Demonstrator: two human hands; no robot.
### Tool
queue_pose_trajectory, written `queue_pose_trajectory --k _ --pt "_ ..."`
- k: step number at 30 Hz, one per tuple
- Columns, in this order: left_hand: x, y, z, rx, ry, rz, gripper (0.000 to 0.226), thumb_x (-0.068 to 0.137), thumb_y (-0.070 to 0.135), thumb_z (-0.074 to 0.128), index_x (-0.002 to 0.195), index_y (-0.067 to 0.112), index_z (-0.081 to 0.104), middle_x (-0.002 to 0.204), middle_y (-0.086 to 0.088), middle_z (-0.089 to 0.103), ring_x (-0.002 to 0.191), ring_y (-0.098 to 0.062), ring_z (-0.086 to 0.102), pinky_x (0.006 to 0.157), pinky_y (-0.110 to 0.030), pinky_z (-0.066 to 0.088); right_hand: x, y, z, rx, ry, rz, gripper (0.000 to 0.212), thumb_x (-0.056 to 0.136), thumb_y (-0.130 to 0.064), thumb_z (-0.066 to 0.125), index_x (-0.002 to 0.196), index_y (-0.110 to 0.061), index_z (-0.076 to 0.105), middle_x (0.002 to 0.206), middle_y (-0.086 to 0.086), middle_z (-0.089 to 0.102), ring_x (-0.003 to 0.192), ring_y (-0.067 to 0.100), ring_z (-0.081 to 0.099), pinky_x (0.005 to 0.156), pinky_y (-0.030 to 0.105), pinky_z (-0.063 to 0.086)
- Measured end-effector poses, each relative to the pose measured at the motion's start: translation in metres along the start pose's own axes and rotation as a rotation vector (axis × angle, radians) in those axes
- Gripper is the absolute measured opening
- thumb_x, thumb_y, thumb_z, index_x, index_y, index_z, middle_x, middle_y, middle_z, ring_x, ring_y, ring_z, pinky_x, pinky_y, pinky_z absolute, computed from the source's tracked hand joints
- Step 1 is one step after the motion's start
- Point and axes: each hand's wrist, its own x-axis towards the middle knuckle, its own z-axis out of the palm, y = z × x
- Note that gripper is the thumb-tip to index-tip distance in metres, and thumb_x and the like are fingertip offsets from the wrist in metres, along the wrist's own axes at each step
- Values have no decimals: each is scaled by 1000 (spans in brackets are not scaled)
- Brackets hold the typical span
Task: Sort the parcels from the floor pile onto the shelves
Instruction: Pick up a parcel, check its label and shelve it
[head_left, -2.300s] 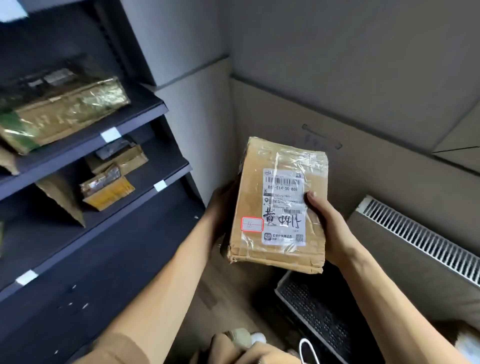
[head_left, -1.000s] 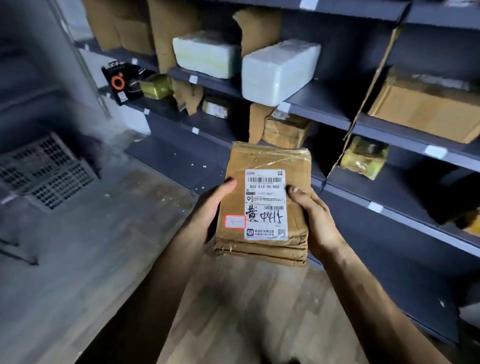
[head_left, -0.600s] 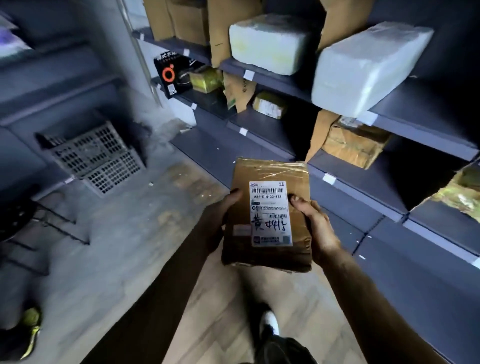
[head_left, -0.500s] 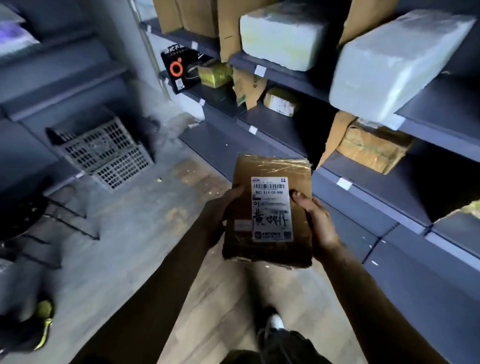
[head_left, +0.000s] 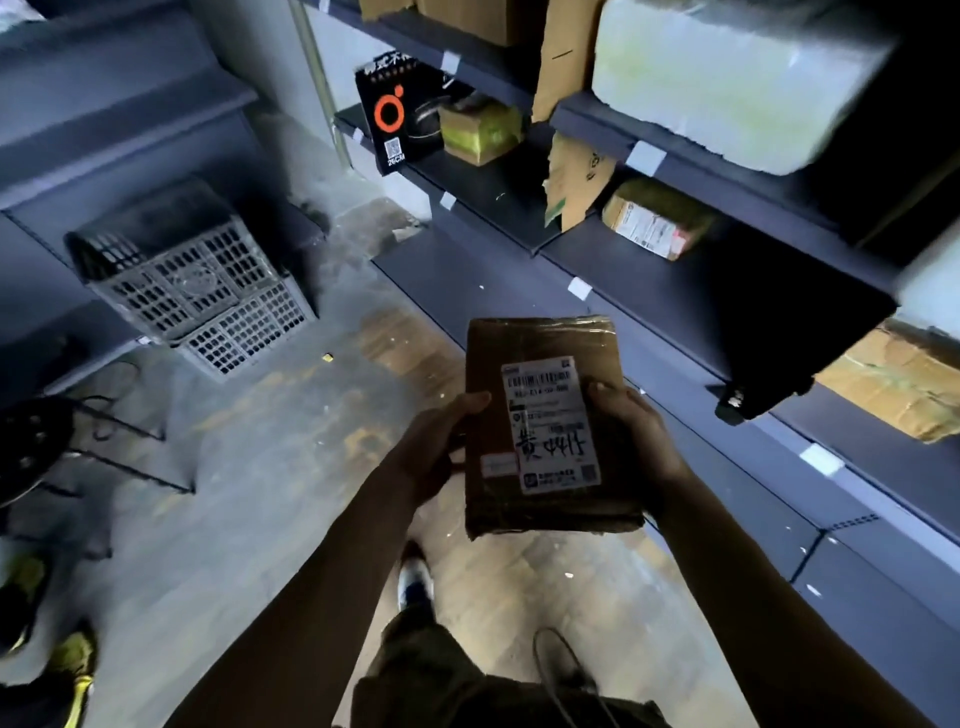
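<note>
A flat brown cardboard parcel (head_left: 540, 358) with a white shipping label and handwritten marks is held in front of me, above the floor. My left hand (head_left: 441, 447) grips its left edge, thumb on top. My right hand (head_left: 636, 441) grips its right edge, thumb on the label side. Dark shelves (head_left: 675, 291) run along the right, just beyond the parcel. They carry a black box with an orange ring (head_left: 387, 119), a small yellow-green box (head_left: 478, 130), a small labelled parcel (head_left: 649, 223), a white foam box (head_left: 727, 83) and a taped brown box (head_left: 898, 384).
A grey plastic crate (head_left: 192, 280) lies tipped on the floor at the left, against another dark shelf unit (head_left: 104, 114). A black wire stand (head_left: 93, 441) sits at the far left. Yellow shoes (head_left: 67, 670) show at the bottom left. My own feet are below the parcel.
I have walked forward along the shelves with the parcel held in both hands. The shelves and the crate have come closer. The grip on the parcel is the same.
</note>
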Motion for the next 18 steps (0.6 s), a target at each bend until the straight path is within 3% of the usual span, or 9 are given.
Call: queue_pose_trajectory --k 4,10,12,16,18 --pt "43 31 -58 -21 -83 -66 88 63 55 90 133 9 66 130 -18 70 124 -41 64 114 -64 40 38 3 54 48 65 -8 80 68 -58 86 129 -12 66 120 25 72 111 48 69 100 72 50" --pt "97 70 -107 -6 -226 -148 79 76 55 84 137 10 63 136 -21 66 128 -46 59 116 -68 35 72 -7 110 138 208 -10 76 70 -46 80 133 -8 60 122 26 71 114 49 67 101 68 51" --pt "111 74 -110 -42 -265 -172 79 76 55 82 138 10 63 137 -21 65 130 -46 58 117 -67 34 80 -9 119 164 231 -11 86 68 -47 80 137 -4 54 126 29 68 117 50 65 100 65 52" --pt "137 83 -104 -79 -296 -209 67 86 49 69 139 8 60 134 -24 66 124 -47 63 108 -62 47 96 -11 114 211 206 7 91 72 -58 80 142 -8 51 135 25 65 128 46 60 108 63 48" --pt "152 90 -97 -111 -280 -208 66 86 45 69 139 7 59 134 -26 65 122 -47 63 105 -62 49 106 -11 101 211 127 36 74 88 -58 65 146 -14 52 139 21 64 131 42 60 108 57 49"
